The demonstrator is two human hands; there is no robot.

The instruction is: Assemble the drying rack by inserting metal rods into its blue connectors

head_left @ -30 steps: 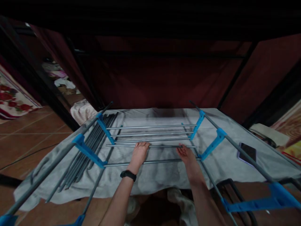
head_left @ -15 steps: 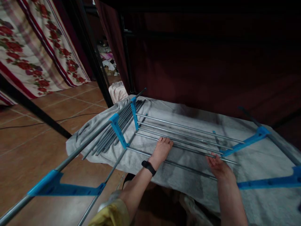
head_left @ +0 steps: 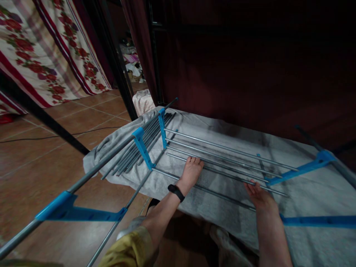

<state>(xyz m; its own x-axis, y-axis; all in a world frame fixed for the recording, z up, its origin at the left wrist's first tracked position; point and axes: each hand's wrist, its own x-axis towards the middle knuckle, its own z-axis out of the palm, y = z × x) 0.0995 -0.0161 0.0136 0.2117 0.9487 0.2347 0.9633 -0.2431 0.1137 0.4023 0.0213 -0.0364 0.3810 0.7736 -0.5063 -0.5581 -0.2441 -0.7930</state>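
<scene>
Curtain (head_left: 41,55), floral, hangs far left above the tiled floor (head_left: 50,159). The frame lies flat, and its left rail (head_left: 105,161) carries blue brackets (head_left: 142,148). Spare rods (head_left: 130,155) are bundled beside that rail on the grey cloth (head_left: 194,204), which probably keeps the metal off the tiles. Left hand (head_left: 191,172), with a wristband (head_left: 175,193), is palm down, fingers curled over a rod (head_left: 225,173) near its left end. Right hand (head_left: 258,196) hooks its fingers over the same rod close to the right bracket (head_left: 303,168). The wide spacing suggests the rod is being kept level between both sides. The rod sits among the cross rods, above the cloth.
</scene>
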